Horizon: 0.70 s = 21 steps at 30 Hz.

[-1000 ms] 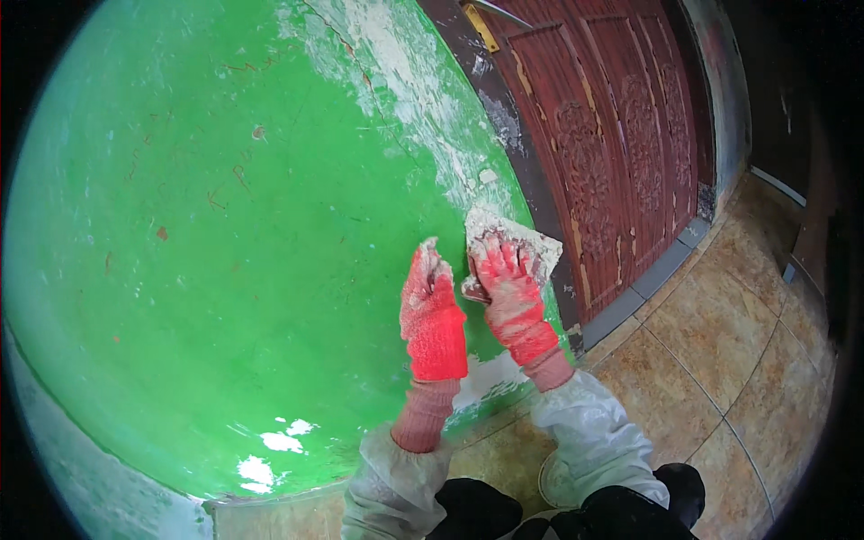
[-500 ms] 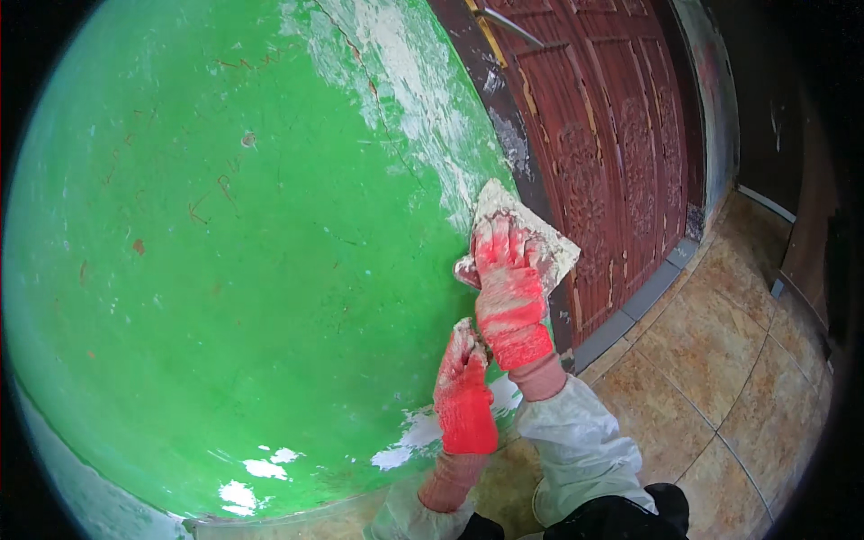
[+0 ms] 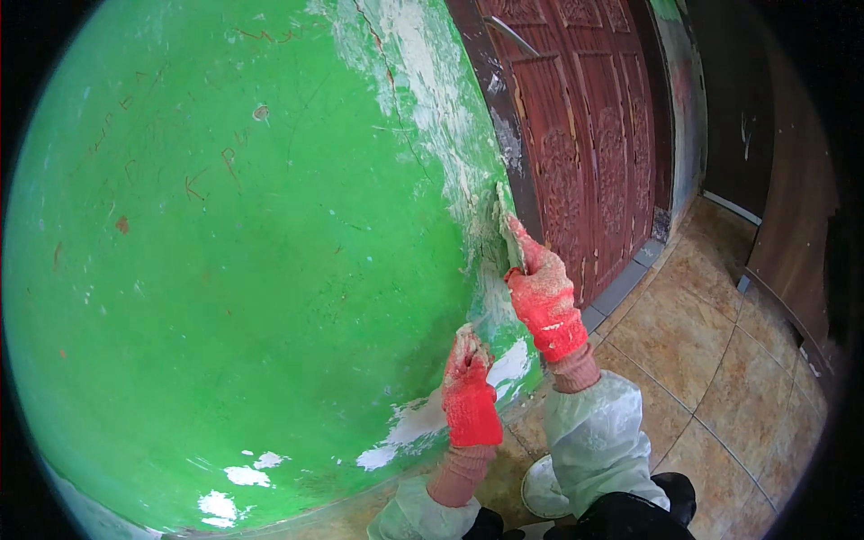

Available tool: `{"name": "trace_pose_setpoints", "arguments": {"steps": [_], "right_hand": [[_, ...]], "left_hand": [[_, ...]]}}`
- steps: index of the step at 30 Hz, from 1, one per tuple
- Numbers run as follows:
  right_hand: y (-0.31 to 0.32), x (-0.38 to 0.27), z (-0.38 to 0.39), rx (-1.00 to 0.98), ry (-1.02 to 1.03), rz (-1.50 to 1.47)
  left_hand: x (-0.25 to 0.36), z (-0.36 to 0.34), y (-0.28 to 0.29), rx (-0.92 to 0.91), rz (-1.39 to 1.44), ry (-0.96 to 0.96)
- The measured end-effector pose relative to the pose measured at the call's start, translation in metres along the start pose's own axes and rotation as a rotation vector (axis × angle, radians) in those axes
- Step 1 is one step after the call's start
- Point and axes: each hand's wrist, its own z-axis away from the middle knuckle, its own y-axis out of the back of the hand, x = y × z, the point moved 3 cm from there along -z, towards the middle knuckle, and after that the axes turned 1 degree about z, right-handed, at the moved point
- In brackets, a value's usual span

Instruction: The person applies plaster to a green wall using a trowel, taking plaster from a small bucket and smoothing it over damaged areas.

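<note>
My right hand (image 3: 545,292), in a red-coated, putty-smeared work glove, is closed on a flat putty-covered spreader (image 3: 506,225). The spreader is turned nearly edge-on beside a strip of whitish putty (image 3: 427,67) along the right edge of the green wall (image 3: 297,297). Lower and to the left, my left hand (image 3: 470,387), gloved the same way, is closed with fingertips pinched upward near the wall. A small pale edge shows at those fingertips, too little to tell what it is.
Right of the wall stands a carved reddish-brown door (image 3: 585,153) in a dark frame, with a metal handle (image 3: 511,34). Tan floor tiles (image 3: 666,351) lie below. A brown panel (image 3: 796,207) stands at the far right. White patches (image 3: 405,432) and a crack (image 3: 387,72) mark the wall.
My right hand has turned the spreader from broad face toward me to nearly edge-on, moving slightly right and down. My left hand stays almost in place. The view has shifted a little.
</note>
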Motion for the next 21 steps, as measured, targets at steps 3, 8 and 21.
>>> {"name": "trace_pose_setpoints", "arguments": {"steps": [3,8,21], "right_hand": [[-0.009,0.001,0.003,0.033,0.123,0.108],[-0.031,0.002,0.018,0.063,0.261,0.229],[-0.061,0.061,0.031,0.015,0.318,0.735]], "left_hand": [[0.012,0.003,0.003,0.027,-0.039,-0.066],[0.06,-0.007,-0.013,0.003,-0.201,-0.383],[0.089,-0.105,-0.089,-0.386,-1.456,-1.085]]}}
